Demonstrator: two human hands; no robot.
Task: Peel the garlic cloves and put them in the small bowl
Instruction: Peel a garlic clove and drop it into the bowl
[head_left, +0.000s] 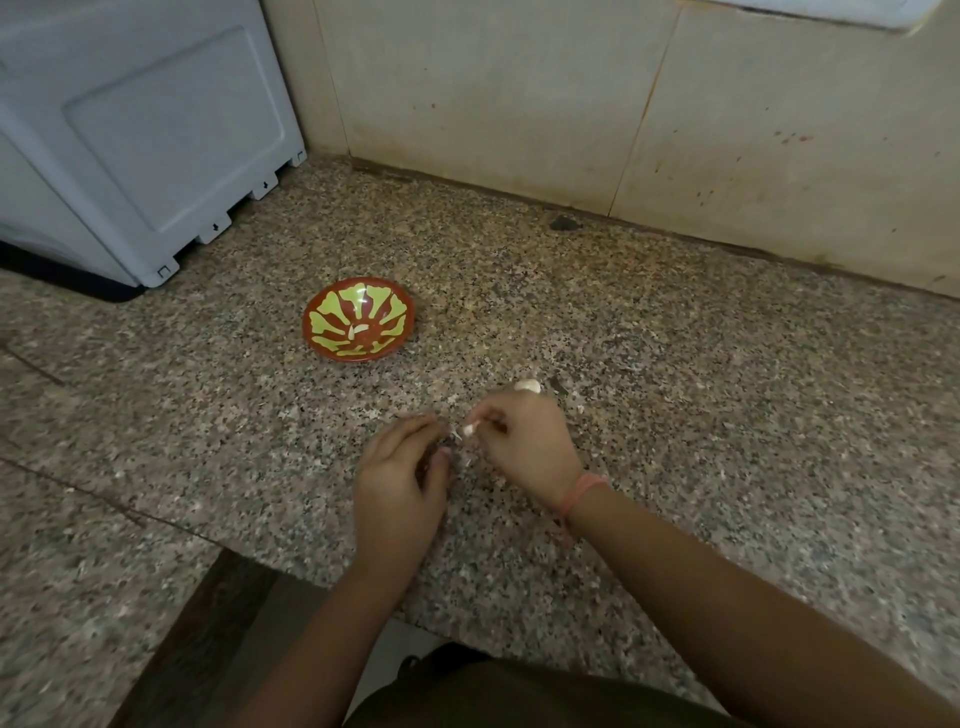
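The small bowl (311, 323), red with yellow-green petals, sits on the speckled worktop (675, 389) with pale peeled cloves (358, 330) at its centre. The left hand (400, 478) has curled fingers; blur hides whether they hold anything. A small whitish garlic clove (469, 429) is pinched in the right hand (524, 441). Another clove (528, 385) lies just beyond.

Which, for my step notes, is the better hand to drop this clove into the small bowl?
Right: the right hand already pinches the garlic clove in its fingers. The small bowl lies ahead and left, likely reachable.
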